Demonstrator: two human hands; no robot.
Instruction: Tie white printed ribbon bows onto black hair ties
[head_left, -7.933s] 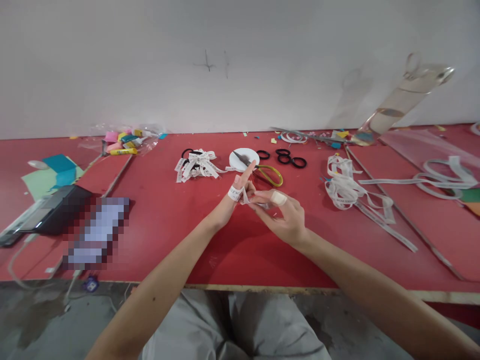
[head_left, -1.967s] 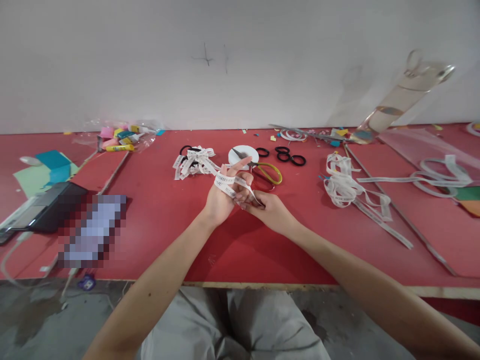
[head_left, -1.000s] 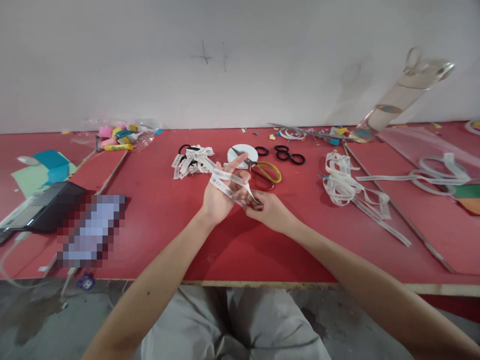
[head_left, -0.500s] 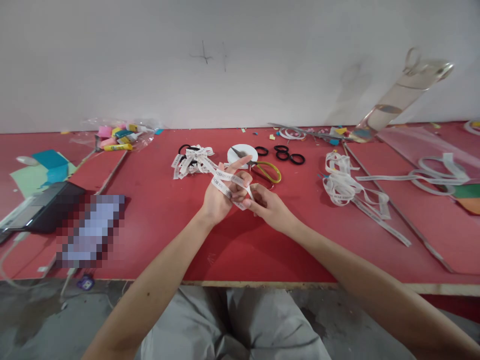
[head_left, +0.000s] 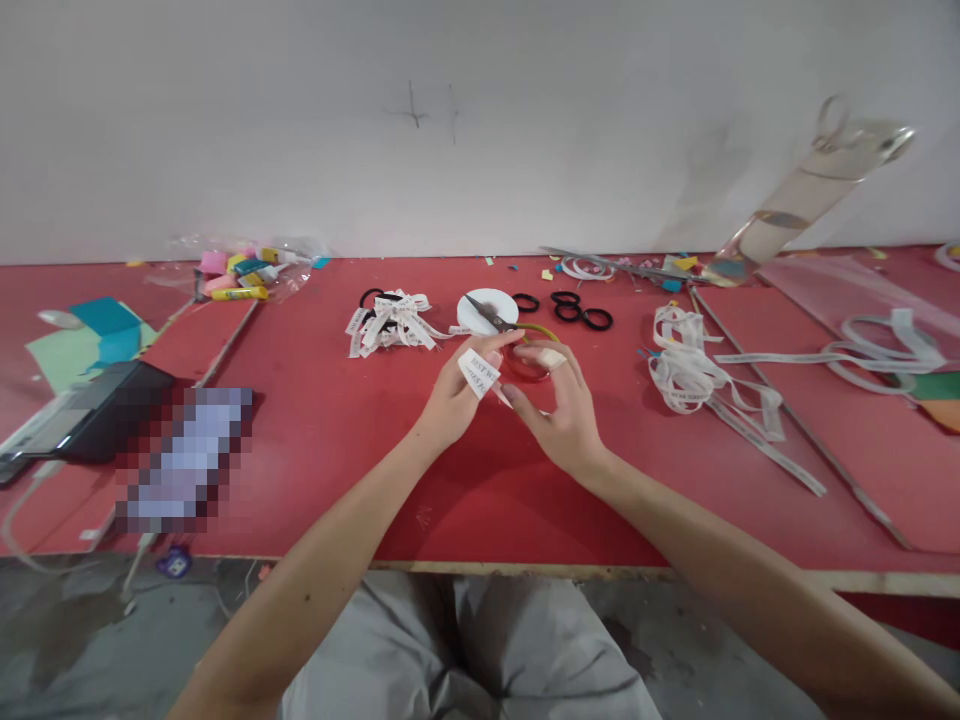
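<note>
Apparent wrapping: ribbon [head_left: 478, 373] around left hand [head_left: 448, 403], grip unclear; right hand [head_left: 574, 425] beside, grip wide. Loop likely needs steady tension.

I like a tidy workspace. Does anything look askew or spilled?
The bottle leans sharply, though the wide view may exaggerate that. Loose ribbon lies tangled at right; paper scraps are strewn at the back. A dark floor patch looks damp.

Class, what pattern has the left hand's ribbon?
The ribbon has dark lettering on white; best in head view.
</note>
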